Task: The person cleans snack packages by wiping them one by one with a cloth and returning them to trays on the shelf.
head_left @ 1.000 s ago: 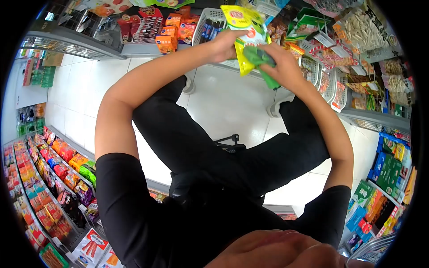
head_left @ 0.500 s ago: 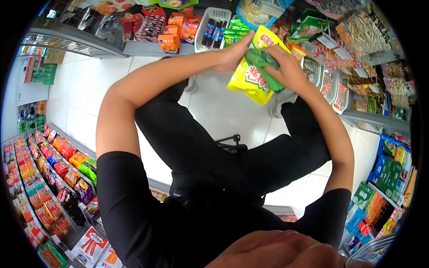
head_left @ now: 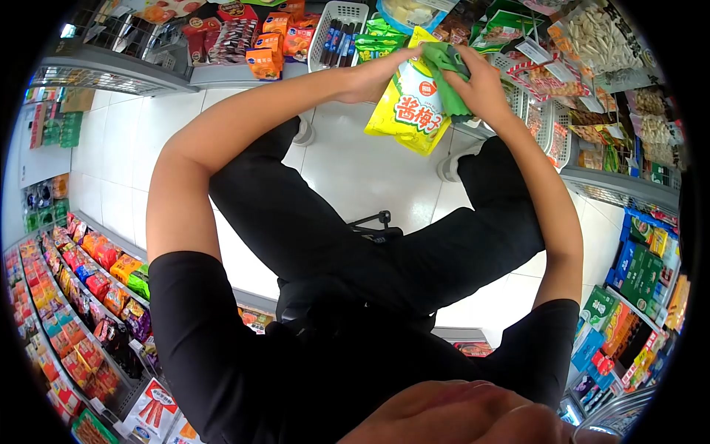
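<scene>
A yellow and white snack bag (head_left: 414, 107) with red lettering hangs over the floor in front of the shelf. At its upper left edge is my left hand (head_left: 379, 74), closed on the bag, its fingertips partly hidden. My right hand (head_left: 479, 80) grips a green cloth (head_left: 447, 70), bunched against the bag's upper right side. Behind the bag, green packets (head_left: 376, 46) and a blue and clear bag (head_left: 416, 13) lie on the shelf.
Left of the bag, a white basket (head_left: 325, 44) holds dark blue-wrapped sticks, beside orange packets (head_left: 265, 53). More white baskets (head_left: 553, 133) and hanging snack bags (head_left: 603, 41) are at the right. Snack racks (head_left: 81, 318) stand at lower left, boxed goods (head_left: 637, 277) at right.
The bag has swung from upright over the shelf to hanging lower, its lettered face now showing. My right hand and the cloth have moved to its upper right edge. The view has shifted slightly.
</scene>
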The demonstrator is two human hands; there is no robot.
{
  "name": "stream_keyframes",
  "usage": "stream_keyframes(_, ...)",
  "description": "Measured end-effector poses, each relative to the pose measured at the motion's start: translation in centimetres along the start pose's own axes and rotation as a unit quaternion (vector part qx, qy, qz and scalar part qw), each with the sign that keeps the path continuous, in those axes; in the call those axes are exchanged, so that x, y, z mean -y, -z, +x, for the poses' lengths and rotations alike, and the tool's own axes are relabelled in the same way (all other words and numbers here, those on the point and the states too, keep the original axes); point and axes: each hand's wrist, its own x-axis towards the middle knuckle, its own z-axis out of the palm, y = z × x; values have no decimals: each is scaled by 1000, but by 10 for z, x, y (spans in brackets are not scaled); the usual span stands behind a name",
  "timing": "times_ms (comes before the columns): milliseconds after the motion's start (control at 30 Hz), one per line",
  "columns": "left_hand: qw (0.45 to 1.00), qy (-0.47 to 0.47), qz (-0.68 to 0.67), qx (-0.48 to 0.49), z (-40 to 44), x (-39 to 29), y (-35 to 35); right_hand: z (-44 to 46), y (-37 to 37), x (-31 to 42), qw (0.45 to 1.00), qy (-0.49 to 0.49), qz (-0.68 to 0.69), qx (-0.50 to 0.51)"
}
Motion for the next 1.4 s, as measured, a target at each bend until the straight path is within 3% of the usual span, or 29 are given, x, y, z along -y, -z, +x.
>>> stream_keyframes(133,986,-10,165,15,10,15,9,-2,5,3,998,32,40,32)
stream_keyframes(233,982,14,187,-16,15,24,12,-4,1,-7,995,66,48,48)
stream_keyframes(333,972,-4,233,6,19,29,14,-3,-2,-23,1000,-3,12,17)
stream_keyframes(467,958,6,287,-3,19,27,14,-3,-7,-46,999,-28,-2,-19)
stream_keyframes(667,953,-12,299,-50,18,25,20,-5,0,-36,983,-145,110,5)
stream_keyframes(767,956,-19,287,-62,16,25,25,1,20,-19,916,-267,262,146)
stream_keyframes(967,927,-74,361,-73,22,32,33,-1,23,13,891,-185,385,153)
stream_keyframes(1033,893,-128,427,-63,26,35,34,-3,20,13,891,-193,380,157)
stream_keyframes(1133,890,-143,424,-82,21,32,24,-5,14,6,915,-148,350,138)
stream_keyframes(1233,882,-65,462,-60,22,27,24,-1,12,2,944,-37,305,123)
stream_keyframes(1267,875,-79,474,-64,23,29,25,0,13,2,950,7,288,121)
stream_keyframes(1400,853,-99,509,-65,24,38,24,2,22,34,933,21,316,173)
